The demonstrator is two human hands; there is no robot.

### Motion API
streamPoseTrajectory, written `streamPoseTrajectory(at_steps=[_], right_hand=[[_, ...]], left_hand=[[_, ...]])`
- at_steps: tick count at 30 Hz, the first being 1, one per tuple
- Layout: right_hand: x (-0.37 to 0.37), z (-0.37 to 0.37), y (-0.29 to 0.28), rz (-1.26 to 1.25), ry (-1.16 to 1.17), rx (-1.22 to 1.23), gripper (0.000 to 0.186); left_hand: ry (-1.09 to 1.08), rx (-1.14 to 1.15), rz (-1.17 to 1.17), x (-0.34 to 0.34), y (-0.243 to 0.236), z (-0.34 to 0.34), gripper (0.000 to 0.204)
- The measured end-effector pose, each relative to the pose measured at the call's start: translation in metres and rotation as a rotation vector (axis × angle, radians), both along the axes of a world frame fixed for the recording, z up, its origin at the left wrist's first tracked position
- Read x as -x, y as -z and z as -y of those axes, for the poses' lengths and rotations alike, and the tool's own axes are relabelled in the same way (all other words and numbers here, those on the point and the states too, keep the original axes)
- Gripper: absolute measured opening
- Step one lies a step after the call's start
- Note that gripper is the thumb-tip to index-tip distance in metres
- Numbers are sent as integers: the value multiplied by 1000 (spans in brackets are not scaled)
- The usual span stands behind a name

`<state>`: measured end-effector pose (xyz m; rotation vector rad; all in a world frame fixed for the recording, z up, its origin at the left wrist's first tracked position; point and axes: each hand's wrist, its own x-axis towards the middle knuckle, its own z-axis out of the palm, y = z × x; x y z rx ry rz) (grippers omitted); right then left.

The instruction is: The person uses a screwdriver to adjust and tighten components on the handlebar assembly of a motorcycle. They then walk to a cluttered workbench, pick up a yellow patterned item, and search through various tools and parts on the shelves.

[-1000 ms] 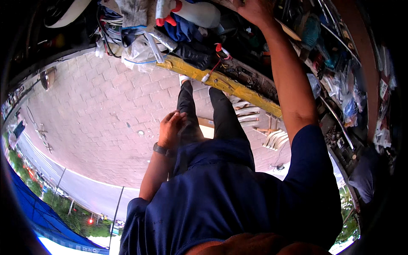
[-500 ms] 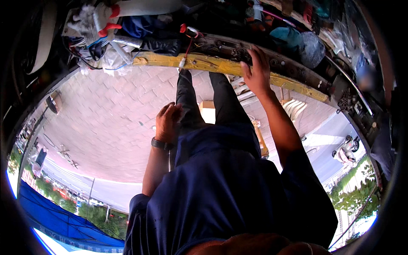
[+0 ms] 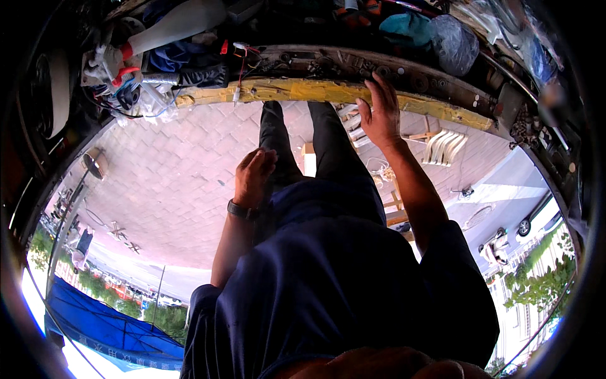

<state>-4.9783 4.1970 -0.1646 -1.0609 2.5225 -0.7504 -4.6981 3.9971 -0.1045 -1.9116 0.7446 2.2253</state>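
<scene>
My right hand (image 3: 381, 117) reaches over the yellow beam (image 3: 297, 91) with its fingers apart and nothing in them. Its fingertips are at the dark metal tray (image 3: 360, 63) behind the beam, where small nuts and washers lie; whether they touch it I cannot tell. My left hand (image 3: 254, 177), a dark band on its wrist, is low in front of my left thigh. Its fingers are curled in, and anything inside them is hidden. A red-tipped wire with a white connector (image 3: 237, 95) hangs over the beam, left of my right hand.
At the back left, a white spray bottle (image 3: 183, 25) with a red trigger lies among cloth and cables. A clear plastic bag (image 3: 454, 44) sits at the back right, beside a metal rod (image 3: 527, 88). Below are paving and a cream slatted chair (image 3: 445, 146).
The view has shifted, so the tray's contents and the beam sit further left and up. My right hand stays over the beam, slightly lower in view. My left hand remains curled by my thigh.
</scene>
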Motion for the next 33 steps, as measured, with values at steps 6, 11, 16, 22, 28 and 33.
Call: streamPoseTrajectory(at_steps=[6, 11, 16, 22, 28, 33], right_hand=[[18, 1, -2, 12, 35, 118, 44], [64, 16, 13, -88, 48, 106, 38], [137, 28, 69, 138, 73, -232, 40], [208, 6, 152, 311, -162, -768, 42], [245, -44, 195, 327, -289, -834, 50], [248, -27, 161, 334, -361, -839, 46]], left_hand=[[80, 43, -33, 3, 2, -2, 38], [11, 10, -6, -3, 9, -1, 40], [5, 22, 29, -3, 10, 1, 39], [-46, 30, 83, -6, 12, 0, 34], [-34, 3, 79, -19, 24, -2, 38], [-123, -30, 152, -3, 26, -7, 36]])
